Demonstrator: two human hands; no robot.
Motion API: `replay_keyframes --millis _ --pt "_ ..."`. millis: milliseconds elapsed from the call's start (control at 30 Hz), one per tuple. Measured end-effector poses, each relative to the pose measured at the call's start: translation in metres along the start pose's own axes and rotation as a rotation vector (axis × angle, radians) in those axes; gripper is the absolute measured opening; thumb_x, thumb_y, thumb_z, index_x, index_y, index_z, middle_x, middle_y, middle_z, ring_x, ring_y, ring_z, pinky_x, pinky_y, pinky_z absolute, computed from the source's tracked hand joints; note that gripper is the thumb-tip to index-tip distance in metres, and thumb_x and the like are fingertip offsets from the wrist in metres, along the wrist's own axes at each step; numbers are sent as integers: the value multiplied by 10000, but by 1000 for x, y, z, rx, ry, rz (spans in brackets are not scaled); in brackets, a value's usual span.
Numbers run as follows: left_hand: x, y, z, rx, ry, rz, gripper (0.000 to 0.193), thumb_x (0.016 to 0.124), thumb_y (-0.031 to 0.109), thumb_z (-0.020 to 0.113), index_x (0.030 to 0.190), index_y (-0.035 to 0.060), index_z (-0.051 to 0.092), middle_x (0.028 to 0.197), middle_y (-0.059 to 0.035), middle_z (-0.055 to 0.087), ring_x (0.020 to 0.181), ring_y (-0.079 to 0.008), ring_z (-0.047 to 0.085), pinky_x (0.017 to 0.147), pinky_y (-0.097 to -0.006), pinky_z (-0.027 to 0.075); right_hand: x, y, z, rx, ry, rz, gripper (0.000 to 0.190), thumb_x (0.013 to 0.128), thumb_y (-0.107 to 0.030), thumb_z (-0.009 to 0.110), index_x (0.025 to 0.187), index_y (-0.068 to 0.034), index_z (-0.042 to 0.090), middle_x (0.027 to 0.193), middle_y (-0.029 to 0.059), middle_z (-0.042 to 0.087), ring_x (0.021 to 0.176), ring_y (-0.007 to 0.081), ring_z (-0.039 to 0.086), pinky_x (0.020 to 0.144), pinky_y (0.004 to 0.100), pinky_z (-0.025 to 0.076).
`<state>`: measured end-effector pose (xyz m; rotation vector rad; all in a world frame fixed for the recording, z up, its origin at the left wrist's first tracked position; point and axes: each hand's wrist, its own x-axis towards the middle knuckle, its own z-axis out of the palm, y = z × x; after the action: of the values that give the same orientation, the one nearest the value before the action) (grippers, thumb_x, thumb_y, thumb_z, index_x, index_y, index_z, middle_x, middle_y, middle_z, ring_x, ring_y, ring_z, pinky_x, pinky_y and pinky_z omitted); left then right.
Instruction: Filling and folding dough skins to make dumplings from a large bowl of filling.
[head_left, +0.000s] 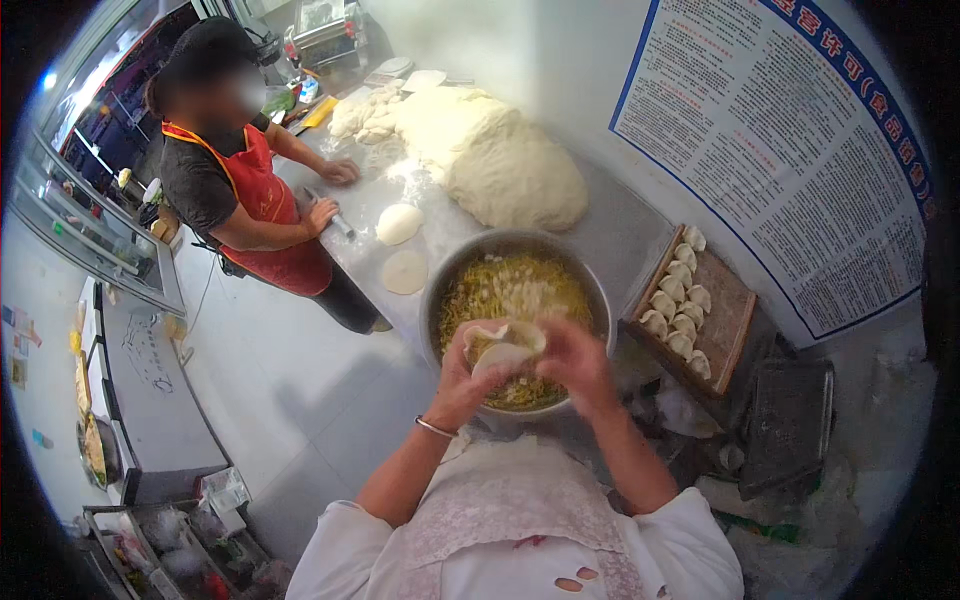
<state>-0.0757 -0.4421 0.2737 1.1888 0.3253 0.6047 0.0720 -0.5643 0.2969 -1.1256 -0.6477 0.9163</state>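
Over a large steel bowl (609, 315), my left hand (461, 379) holds a round dough wrapper (504, 356). The wrapper is cupped, with its pale rim curling up around a hollow. Blurred by motion, my right hand (581, 367) is at the wrapper's right edge, its fingers bent towards it. Whether those fingers grip the dough cannot be made out. Below both hands the bowl holds a shredded yellow-green filling (465, 300) with a heap of pale small pieces (525, 289) on top.
Right of the bowl, a wooden tray (731, 330) carries several folded dumplings (681, 289). A big dough mass (517, 172) lies behind the bowl on the metal table (630, 217). Flat wrappers (405, 271) lie at left. A co-worker (247, 180) in a red apron holds a rolling pin (343, 225).
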Motion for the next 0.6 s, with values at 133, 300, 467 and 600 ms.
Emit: replay_keyframes --millis 133,300,467,600 --pt "-1 -1 5 -135 -22 -43 442 864 141 723 1219 102 462 1327 -110 501 1178 -218 552 963 -359 507 -9 -1 2 -25 56 9 416 832 -168 769 1213 -50 650 859 56 679 703 157 647 664 288 540" --pt "-2 -11 7 -113 -54 -6 433 854 141 740 1187 105 466 1336 -114 485 1174 -230 558 955 -367 517 -7 -10 -4 -944 96 -724 303 836 -169 772 1103 -44 702 780 -3 661 612 92 584 542 281 463" --pt "0 -3 9 -209 -124 -30 421 845 138 751 1164 110 477 1313 -125 505 1183 -230 550 977 -371 494 -7 -23 -9 -501 37 -324 222 834 -122 764 1043 -54 728 780 1 618 648 81 553 568 256 453" --pt "3 1 9 66 -224 38 389 854 136 744 1149 113 491 1331 -159 520 1216 -233 529 1003 -380 456 -3 -29 -10 -489 -146 -420 226 829 -108 764 1043 -41 730 857 26 594 725 99 556 610 246 457"
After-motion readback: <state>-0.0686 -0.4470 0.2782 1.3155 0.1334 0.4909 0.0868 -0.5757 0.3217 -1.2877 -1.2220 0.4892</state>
